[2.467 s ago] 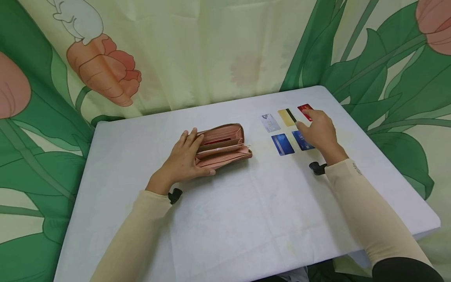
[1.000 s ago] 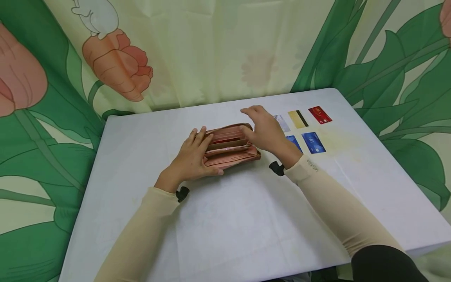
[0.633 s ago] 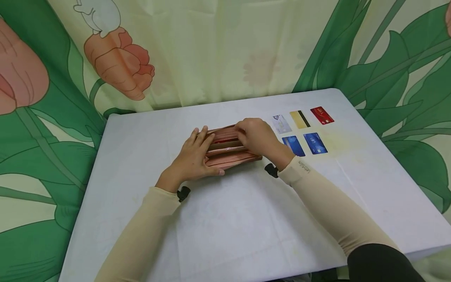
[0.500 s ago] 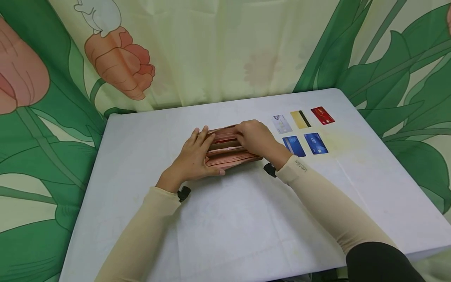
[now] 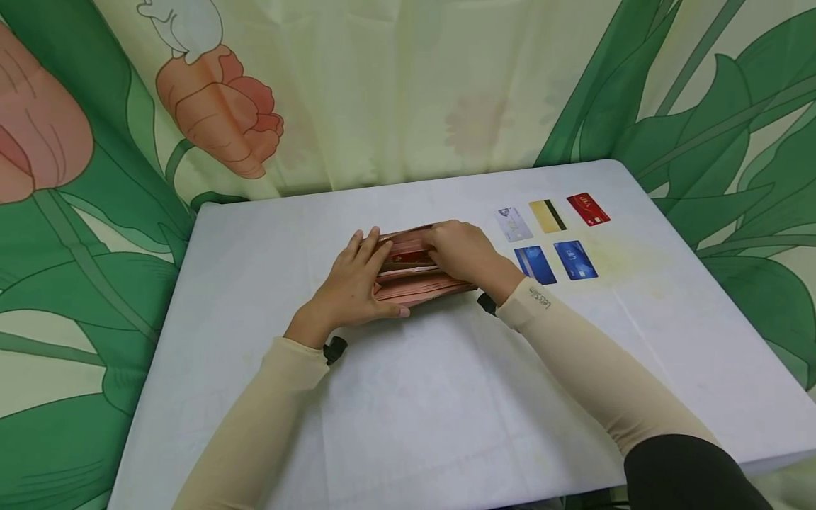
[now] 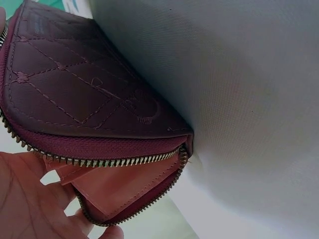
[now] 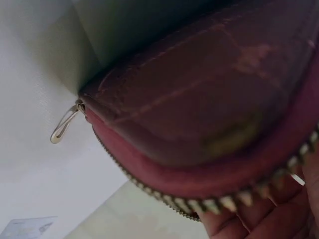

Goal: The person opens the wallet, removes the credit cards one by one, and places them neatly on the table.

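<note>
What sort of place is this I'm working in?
Likely a small indoor tabletop setup rather than a shop counter: a white table, a cartoon-printed curtain hanging behind it, and five cards laid out in two rows near an open wallet.

My left hand [image 5: 349, 289] spread, thumb [image 5: 392, 310] nearest; my right hand [image 5: 468, 253] close by, fingers [image 5: 438, 244] curled; forearms [image 5: 255, 418] angled inward.

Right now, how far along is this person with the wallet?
Looks done: the wallet is unzipped and five cards lie on the table. In hand: the left hand steadies the open wallet while the right hand reaches inside; whether it grips anything is unclear. Remaining, probably: something red shows inside, perhaps another card to handle, and the wallet isn't yet zipped up.
</note>
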The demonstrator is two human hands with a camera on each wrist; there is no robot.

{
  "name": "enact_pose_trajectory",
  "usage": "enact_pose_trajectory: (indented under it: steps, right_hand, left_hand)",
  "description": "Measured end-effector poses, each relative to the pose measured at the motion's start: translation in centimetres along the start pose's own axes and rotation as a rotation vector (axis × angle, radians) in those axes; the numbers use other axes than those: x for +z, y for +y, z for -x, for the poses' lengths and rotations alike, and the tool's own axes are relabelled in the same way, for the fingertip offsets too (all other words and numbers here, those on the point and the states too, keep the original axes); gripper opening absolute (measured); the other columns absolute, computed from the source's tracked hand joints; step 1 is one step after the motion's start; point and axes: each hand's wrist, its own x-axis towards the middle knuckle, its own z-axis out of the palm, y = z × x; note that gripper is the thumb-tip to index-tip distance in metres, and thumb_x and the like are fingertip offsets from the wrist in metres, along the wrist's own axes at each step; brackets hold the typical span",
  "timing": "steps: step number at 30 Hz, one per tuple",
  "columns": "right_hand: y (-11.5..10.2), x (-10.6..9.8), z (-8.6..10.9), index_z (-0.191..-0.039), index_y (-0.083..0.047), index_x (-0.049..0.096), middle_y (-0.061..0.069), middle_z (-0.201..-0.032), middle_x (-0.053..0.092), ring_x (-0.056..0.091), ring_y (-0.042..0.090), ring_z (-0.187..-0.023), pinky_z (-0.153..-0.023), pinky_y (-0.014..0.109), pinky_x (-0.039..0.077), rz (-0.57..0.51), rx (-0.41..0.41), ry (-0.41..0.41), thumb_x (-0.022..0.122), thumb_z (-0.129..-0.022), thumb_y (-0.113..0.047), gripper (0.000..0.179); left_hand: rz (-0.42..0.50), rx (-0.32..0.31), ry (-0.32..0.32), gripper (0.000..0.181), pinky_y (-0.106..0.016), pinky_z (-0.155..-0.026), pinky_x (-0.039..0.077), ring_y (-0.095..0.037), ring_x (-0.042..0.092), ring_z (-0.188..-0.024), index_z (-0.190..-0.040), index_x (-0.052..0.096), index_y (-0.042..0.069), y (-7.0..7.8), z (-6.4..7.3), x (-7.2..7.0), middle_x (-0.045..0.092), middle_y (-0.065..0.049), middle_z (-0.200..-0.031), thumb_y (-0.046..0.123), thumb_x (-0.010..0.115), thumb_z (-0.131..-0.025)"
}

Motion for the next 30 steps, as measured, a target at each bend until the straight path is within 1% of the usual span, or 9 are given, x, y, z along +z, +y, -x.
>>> enact_pose_trajectory:
  steps: [4, 9, 13, 17, 20, 22, 24, 27, 30]
  right_hand:
    - [0.01, 0.11, -0.09, -0.092, -0.008, 0.077, 0.007, -0.09, 0.074, 0.064, 0.022, -0.077, -0.068, 0.041, 0.053, -0.005, 0.007, -0.024, 0.068, -0.096, -0.005, 0.011]
    - [-0.14, 0.29, -0.17, -0.086, -0.009, 0.075, 0.008, -0.091, 0.069, 0.065, 0.024, -0.083, -0.071, 0.044, 0.055, 0.019, -0.009, -0.043, 0.07, -0.095, -0.007, 0.011]
    - [-0.32, 0.39, -0.17, -0.091, -0.008, 0.078, 0.01, -0.098, 0.069, 0.067, 0.026, -0.09, -0.076, 0.045, 0.057, 0.03, -0.01, -0.048, 0.07, -0.095, -0.007, 0.009]
    - [-0.41, 0.46, -0.11, -0.093, -0.008, 0.078, 0.011, -0.1, 0.068, 0.068, 0.029, -0.091, -0.076, 0.046, 0.058, 0.039, -0.009, -0.046, 0.07, -0.097, -0.01, 0.009]
    - [-0.47, 0.5, -0.03, -0.09, -0.008, 0.076, 0.012, -0.098, 0.066, 0.067, 0.029, -0.089, -0.074, 0.047, 0.058, 0.054, -0.017, -0.049, 0.069, -0.098, -0.012, 0.011]
    - [-0.5, 0.57, -0.02, -0.093, -0.007, 0.077, 0.014, -0.1, 0.066, 0.068, 0.031, -0.09, -0.075, 0.048, 0.059, 0.054, -0.022, -0.054, 0.068, -0.099, -0.013, 0.012]
    - [-0.52, 0.58, -0.01, -0.097, -0.008, 0.078, 0.014, -0.102, 0.07, 0.069, 0.031, -0.092, -0.076, 0.048, 0.059, 0.037, -0.026, -0.061, 0.068, -0.098, -0.012, 0.011]
    - [-0.49, 0.61, 0.03, -0.093, -0.009, 0.078, 0.011, -0.094, 0.074, 0.069, 0.028, -0.086, -0.075, 0.047, 0.058, 0.022, -0.035, -0.081, 0.068, -0.098, -0.01, 0.012]
    - [-0.42, 0.52, 0.16, -0.084, -0.01, 0.075, 0.006, -0.082, 0.072, 0.064, 0.024, -0.077, -0.072, 0.045, 0.057, 0.032, -0.044, -0.082, 0.068, -0.097, -0.009, 0.015]
  left_hand:
    - [-0.001, 0.001, 0.003, 0.128, -0.053, -0.129, 0.003, -0.033, -0.013, -0.16, -0.168, 0.015, 0.01, 0.0, -0.02, -0.01, -0.008, -0.011, -0.175, 0.076, 0.076, -0.078]
    - [-0.004, 0.002, 0.004, 0.126, -0.053, -0.129, 0.004, -0.034, -0.013, -0.16, -0.168, 0.016, 0.009, -0.06, -0.11, 0.05, -0.007, -0.011, -0.175, 0.076, 0.075, -0.078]
    - [-0.002, -0.002, 0.002, 0.127, -0.052, -0.129, 0.003, -0.033, -0.013, -0.16, -0.168, 0.016, 0.01, -0.01, -0.09, 0.03, -0.008, -0.01, -0.175, 0.077, 0.075, -0.078]
    - [-0.005, 0.0, 0.005, 0.127, -0.052, -0.129, 0.004, -0.034, -0.013, -0.161, -0.168, 0.017, 0.01, 0.03, -0.08, -0.01, -0.007, -0.011, -0.175, 0.077, 0.075, -0.078]
    - [-0.01, 0.003, 0.01, 0.127, -0.053, -0.129, 0.005, -0.034, -0.012, -0.161, -0.168, 0.017, 0.009, 0.05, -0.1, -0.04, -0.006, -0.012, -0.175, 0.077, 0.075, -0.078]
    - [-0.013, 0.004, 0.011, 0.127, -0.053, -0.129, 0.005, -0.034, -0.012, -0.161, -0.168, 0.018, 0.009, 0.07, -0.11, -0.04, -0.006, -0.013, -0.175, 0.077, 0.076, -0.078]
    - [-0.015, 0.005, 0.01, 0.127, -0.053, -0.129, 0.005, -0.034, -0.012, -0.161, -0.168, 0.017, 0.009, 0.08, -0.07, -0.06, -0.006, -0.013, -0.175, 0.077, 0.076, -0.078]
    - [-0.011, 0.004, 0.009, 0.127, -0.054, -0.129, 0.005, -0.034, -0.012, -0.161, -0.168, 0.017, 0.009, 0.13, 0.02, -0.1, -0.007, -0.012, -0.175, 0.076, 0.076, -0.078]
    - [-0.004, 0.004, 0.008, 0.127, -0.054, -0.129, 0.005, -0.034, -0.012, -0.161, -0.168, 0.017, 0.009, 0.19, 0.06, -0.12, -0.007, -0.012, -0.175, 0.076, 0.076, -0.078]
